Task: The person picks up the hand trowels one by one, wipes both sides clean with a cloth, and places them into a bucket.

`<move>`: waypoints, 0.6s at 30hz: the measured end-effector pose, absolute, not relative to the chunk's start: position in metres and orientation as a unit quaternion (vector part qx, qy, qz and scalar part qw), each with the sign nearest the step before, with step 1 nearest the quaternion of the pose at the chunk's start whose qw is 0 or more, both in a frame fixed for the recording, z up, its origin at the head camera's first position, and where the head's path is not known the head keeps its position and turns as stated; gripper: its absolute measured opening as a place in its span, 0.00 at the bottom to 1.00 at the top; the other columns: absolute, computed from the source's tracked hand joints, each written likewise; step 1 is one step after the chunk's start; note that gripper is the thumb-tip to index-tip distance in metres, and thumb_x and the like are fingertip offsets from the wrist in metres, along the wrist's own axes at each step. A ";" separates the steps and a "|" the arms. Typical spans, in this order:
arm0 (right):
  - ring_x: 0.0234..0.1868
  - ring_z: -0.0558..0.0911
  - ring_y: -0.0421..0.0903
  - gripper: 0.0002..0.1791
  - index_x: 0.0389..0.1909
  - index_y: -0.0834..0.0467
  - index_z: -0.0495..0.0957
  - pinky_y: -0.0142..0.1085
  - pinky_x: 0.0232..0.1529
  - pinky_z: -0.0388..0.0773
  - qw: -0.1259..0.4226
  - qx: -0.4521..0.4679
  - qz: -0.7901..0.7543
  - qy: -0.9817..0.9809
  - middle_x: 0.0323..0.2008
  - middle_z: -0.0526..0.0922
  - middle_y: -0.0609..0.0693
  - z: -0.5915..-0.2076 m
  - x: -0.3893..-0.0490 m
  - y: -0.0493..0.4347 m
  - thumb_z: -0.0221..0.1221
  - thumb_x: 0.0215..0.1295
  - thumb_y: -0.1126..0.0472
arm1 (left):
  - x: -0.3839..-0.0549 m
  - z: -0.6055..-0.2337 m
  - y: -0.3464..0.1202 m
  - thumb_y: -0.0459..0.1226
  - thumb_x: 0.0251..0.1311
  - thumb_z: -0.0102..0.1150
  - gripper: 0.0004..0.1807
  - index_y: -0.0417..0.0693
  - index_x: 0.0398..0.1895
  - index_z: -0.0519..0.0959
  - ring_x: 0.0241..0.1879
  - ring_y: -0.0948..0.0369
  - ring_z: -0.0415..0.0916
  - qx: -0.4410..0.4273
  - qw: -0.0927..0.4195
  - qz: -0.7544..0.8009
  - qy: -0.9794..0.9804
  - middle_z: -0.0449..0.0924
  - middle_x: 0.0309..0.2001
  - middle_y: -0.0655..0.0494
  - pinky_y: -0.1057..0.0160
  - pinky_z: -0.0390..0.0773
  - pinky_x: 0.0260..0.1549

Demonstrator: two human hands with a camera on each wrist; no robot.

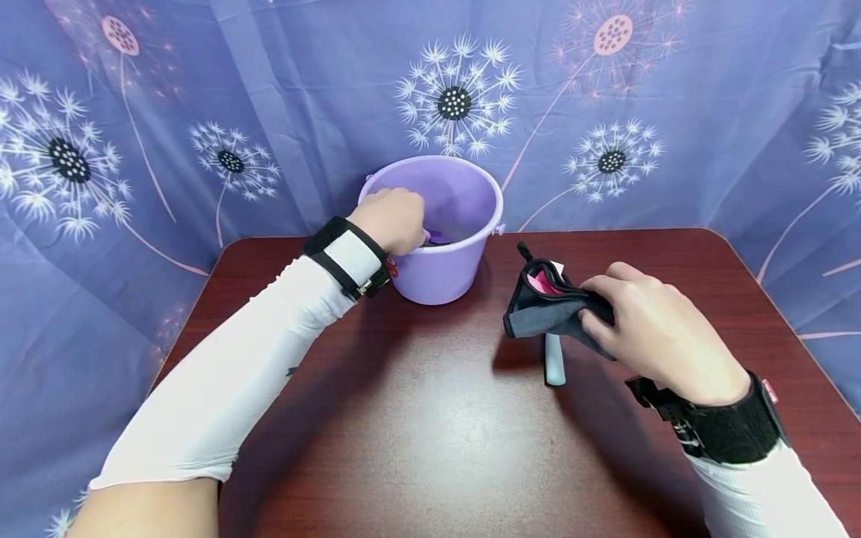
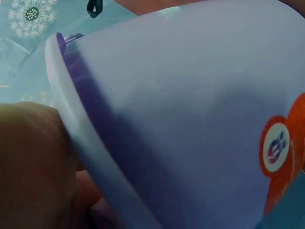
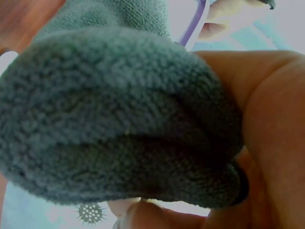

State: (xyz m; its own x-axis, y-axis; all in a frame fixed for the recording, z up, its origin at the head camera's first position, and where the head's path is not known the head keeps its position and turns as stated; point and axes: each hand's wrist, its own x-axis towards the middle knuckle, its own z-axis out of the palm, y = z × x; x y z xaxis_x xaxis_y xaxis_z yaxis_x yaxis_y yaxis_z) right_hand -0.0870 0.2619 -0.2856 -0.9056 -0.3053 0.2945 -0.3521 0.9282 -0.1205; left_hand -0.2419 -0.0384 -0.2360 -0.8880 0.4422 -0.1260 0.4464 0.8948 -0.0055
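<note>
My left hand (image 1: 395, 217) reaches over the near left rim of a purple bucket (image 1: 447, 273), fingers curled down into it. By the thumb side a small purple piece (image 1: 427, 235) shows; the fingertips are hidden, and I cannot tell what kind of thing that piece is. Above the table my right hand (image 1: 649, 321) pinches a dark grey fleecy cloth (image 1: 551, 317), with thumb and fingers on either side of its folded end. Black edging, a black loop and bright pink inside show on the cloth. Its fuzzy folds (image 3: 119, 119) fill much of the right wrist view.
A light blue rod-like handle (image 1: 554, 362) lies on the dark red wooden table (image 1: 430, 448), partly behind the cloth. The bucket stands at the back edge, close to a blue curtain (image 1: 323, 112) with dandelion prints. An orange sticker (image 2: 276, 191) marks the bucket's side.
</note>
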 end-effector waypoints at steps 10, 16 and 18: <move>0.25 0.71 0.43 0.11 0.42 0.55 0.83 0.42 0.26 0.68 0.134 0.166 0.090 -0.973 0.32 0.73 0.46 -0.285 -0.086 0.261 0.62 0.59 0.59 | -0.248 -0.240 -0.033 0.50 0.65 0.57 0.13 0.51 0.31 0.79 0.44 0.49 0.74 0.224 0.092 -0.032 0.970 0.78 0.42 0.52 0.46 0.69 0.47; 0.24 0.70 0.43 0.11 0.43 0.54 0.83 0.41 0.26 0.67 0.125 0.162 0.093 -0.974 0.32 0.72 0.45 -0.286 -0.086 0.261 0.62 0.60 0.58 | -0.250 -0.238 -0.031 0.50 0.65 0.57 0.14 0.50 0.31 0.80 0.44 0.52 0.73 0.226 0.127 -0.027 0.965 0.77 0.42 0.51 0.46 0.66 0.48; 0.24 0.70 0.43 0.11 0.43 0.54 0.83 0.41 0.26 0.67 0.123 0.160 0.093 -0.975 0.32 0.73 0.45 -0.286 -0.086 0.261 0.62 0.60 0.58 | -0.250 -0.236 -0.031 0.50 0.64 0.58 0.14 0.50 0.30 0.79 0.43 0.53 0.73 0.226 0.133 -0.024 0.965 0.77 0.40 0.51 0.47 0.67 0.47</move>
State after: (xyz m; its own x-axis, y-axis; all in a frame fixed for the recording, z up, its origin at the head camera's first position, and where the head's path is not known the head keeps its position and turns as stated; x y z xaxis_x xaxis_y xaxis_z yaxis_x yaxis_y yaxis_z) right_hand -0.0860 0.2609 -0.2857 -0.9188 -0.2884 0.2694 -0.3341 0.9318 -0.1419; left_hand -0.2500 -0.0314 -0.2357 -0.8626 0.4296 -0.2671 0.4422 0.8968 0.0143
